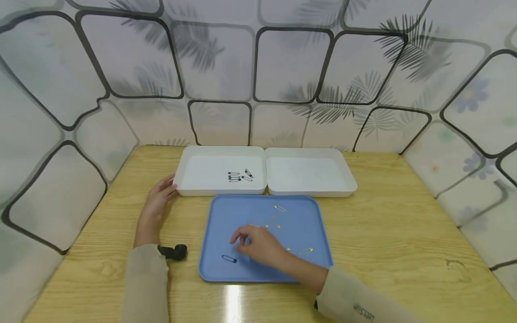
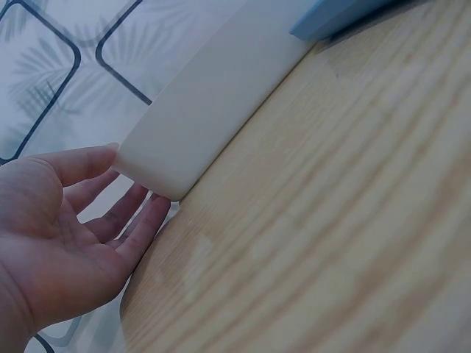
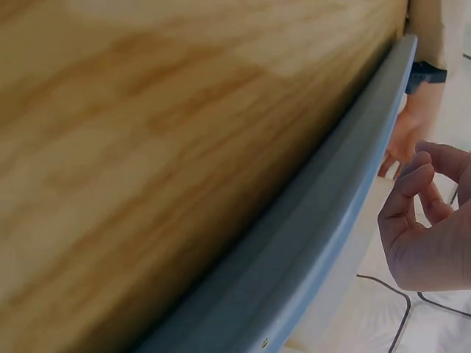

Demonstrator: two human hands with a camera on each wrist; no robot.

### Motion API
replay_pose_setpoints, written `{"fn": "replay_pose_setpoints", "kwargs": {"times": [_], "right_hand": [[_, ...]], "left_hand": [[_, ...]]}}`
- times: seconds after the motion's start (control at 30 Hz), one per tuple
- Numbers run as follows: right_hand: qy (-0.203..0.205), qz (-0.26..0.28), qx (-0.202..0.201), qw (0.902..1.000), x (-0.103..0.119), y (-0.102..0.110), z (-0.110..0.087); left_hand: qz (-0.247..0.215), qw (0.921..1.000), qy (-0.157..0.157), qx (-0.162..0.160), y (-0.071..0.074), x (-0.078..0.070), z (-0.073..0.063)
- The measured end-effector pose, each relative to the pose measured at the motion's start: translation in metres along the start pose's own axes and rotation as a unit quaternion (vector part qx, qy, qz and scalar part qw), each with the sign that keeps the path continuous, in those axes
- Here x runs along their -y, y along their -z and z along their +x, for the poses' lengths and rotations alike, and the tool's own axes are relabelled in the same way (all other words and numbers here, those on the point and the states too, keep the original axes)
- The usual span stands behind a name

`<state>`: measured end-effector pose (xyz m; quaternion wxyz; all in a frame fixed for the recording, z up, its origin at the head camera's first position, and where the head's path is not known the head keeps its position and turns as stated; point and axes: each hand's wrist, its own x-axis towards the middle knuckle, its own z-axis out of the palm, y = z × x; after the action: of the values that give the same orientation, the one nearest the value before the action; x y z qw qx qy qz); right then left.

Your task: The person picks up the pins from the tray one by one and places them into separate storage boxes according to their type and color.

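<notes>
My left hand point(image 1: 156, 204) touches the outer left end of the left white tray point(image 1: 220, 192), with thumb and fingers around its corner. In the left wrist view the fingers of that left hand point(image 2: 73, 235) are loosely bent against the tray wall. Above the blue tray point(image 1: 242, 276) hovers my right hand point(image 1: 261, 246), fingers loosely curled and nothing visible between them. Just left of its fingertips lies a black safety pin point(image 1: 234, 260). Gold safety pins point(image 1: 280, 208) are scattered on the blue tray, some partly hidden behind the right hand.
Several black safety pins point(image 1: 234, 179) lie in the right part of the left white tray. Beside it stands a second white tray point(image 1: 311, 194), end to end with the first. All trays rest on a wooden table point(image 1: 387, 233), with a patterned backdrop point(image 1: 220, 121) behind and at the sides.
</notes>
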<state>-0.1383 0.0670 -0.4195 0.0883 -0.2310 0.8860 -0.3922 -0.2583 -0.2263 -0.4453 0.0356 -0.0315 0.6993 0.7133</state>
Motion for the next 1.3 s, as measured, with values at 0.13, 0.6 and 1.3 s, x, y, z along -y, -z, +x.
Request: {"fn": "replay_pose_setpoints", "kwargs": {"times": [0.13, 0.6, 1.3], "right_hand": [[-0.011, -0.006, -0.002, 0.9999, 0.000, -0.004, -0.002], [-0.023, -0.016, -0.003, 0.9996, -0.002, -0.015, -0.008], [-0.034, -0.072, -0.009, 0.9968, -0.003, -0.022, -0.010]], "left_hand": [[0.001, 1.0000, 0.000, 0.002, 0.000, -0.001, 0.000], [-0.002, 1.0000, 0.008, -0.005, -0.001, 0.000, 0.001], [-0.001, 1.0000, 0.002, 0.006, 0.001, -0.001, -0.001]]}}
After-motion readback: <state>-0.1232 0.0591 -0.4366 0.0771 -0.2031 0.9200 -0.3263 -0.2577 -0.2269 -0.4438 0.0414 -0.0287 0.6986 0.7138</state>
